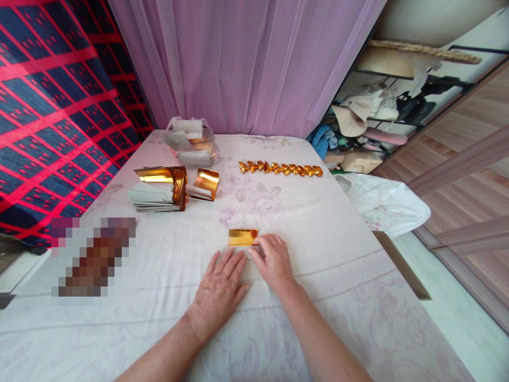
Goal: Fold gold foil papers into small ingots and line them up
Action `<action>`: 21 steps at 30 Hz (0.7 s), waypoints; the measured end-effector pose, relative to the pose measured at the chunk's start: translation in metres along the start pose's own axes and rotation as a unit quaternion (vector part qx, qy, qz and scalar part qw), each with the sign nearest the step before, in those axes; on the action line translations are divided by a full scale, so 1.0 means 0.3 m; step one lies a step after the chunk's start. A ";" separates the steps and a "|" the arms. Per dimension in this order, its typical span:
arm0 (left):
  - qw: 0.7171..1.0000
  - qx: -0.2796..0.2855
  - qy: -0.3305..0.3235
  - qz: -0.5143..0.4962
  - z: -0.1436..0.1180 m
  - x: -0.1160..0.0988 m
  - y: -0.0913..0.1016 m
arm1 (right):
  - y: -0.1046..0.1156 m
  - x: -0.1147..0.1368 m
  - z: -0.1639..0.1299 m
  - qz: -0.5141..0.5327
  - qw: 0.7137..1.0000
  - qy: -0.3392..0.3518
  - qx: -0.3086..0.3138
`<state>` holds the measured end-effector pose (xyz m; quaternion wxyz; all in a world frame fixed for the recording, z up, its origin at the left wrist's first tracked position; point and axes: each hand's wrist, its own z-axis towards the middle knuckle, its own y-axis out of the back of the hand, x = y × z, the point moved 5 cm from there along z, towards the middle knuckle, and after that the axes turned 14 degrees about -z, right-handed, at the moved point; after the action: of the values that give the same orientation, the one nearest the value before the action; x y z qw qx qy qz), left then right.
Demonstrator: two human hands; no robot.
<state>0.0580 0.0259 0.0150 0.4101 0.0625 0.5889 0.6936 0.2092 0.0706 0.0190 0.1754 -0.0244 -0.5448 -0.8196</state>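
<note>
A small gold foil paper [242,236] lies flat on the pale flowered sheet [318,223] just beyond my hands. My left hand [220,286] rests palm down, fingers spread, with its fingertips at the paper's near edge. My right hand [272,260] presses on the paper's near right corner with its fingertips. Farther back on the left sits a stack of gold and white papers [159,191] with a curled gold sheet [205,184] beside it. A row of several folded gold pieces [280,168] lies at the back centre.
A clear plastic bag of papers [191,142] stands at the back near the purple curtain [246,63]. A white plastic bag [382,204] hangs off the right edge. A red and blue checked cloth [51,106] covers the left. Cluttered shelves [382,111] stand at the right.
</note>
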 end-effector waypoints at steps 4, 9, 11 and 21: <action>1.000 -0.001 -0.003 -0.002 -0.001 0.002 0.000 | 0.013 -0.006 -0.002 0.036 0.999 0.024 -0.008; 1.000 -0.003 -0.002 -0.013 -0.004 0.005 -0.003 | 0.025 -0.013 -0.016 0.045 0.997 0.057 0.003; 1.000 -0.002 -0.002 -0.013 -0.004 0.005 -0.004 | 0.029 -0.014 -0.021 0.039 0.997 0.062 0.010; 1.000 0.006 0.002 -0.008 0.002 0.003 0.002 | 0.046 -0.008 -0.023 0.039 0.997 0.069 0.014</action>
<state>0.0573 0.0270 0.0153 0.4137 0.0590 0.5946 0.6868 0.2169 0.0603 0.0278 0.2451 0.0135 -0.5411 -0.8043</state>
